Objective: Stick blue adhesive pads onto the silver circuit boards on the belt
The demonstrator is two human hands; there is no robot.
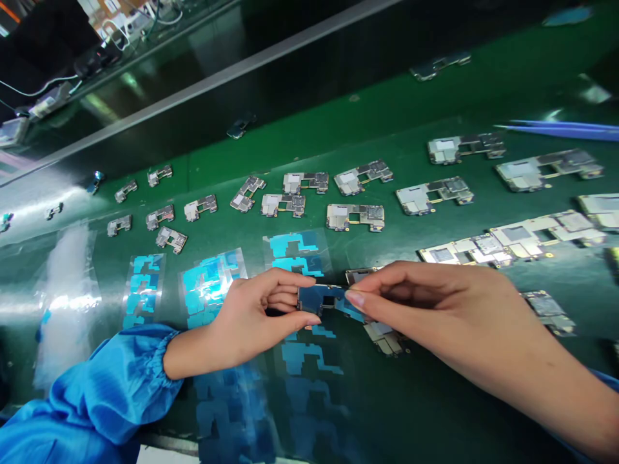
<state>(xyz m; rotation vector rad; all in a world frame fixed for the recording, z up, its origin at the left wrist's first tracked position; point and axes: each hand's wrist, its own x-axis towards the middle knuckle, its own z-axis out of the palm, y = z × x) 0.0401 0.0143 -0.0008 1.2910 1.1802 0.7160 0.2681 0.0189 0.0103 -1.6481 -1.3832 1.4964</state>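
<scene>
A small circuit board point(312, 301) is held up between both hands, with dark blue film over the face I see. My left hand point(256, 309) grips its left end between thumb and fingertips. At the other end, thumb and forefinger of my right hand point(425, 303) pinch a light blue film piece point(349, 308) at the board's right part; whether the film is fully stuck there I cannot tell. Beneath the hands lies a clear sheet of blue die-cut films point(302, 357). Another circuit board point(385, 338) rests on the green mat just under my right hand, partly hidden.
Several silvery circuit boards point(355, 217) lie in loose rows across the green mat point(217, 180). More blue film sheets point(206, 283) are at left, beside a clear plastic bag point(65, 303). Blue tweezers point(565, 130) lie at far right. A raised ledge point(232, 80) runs along the back.
</scene>
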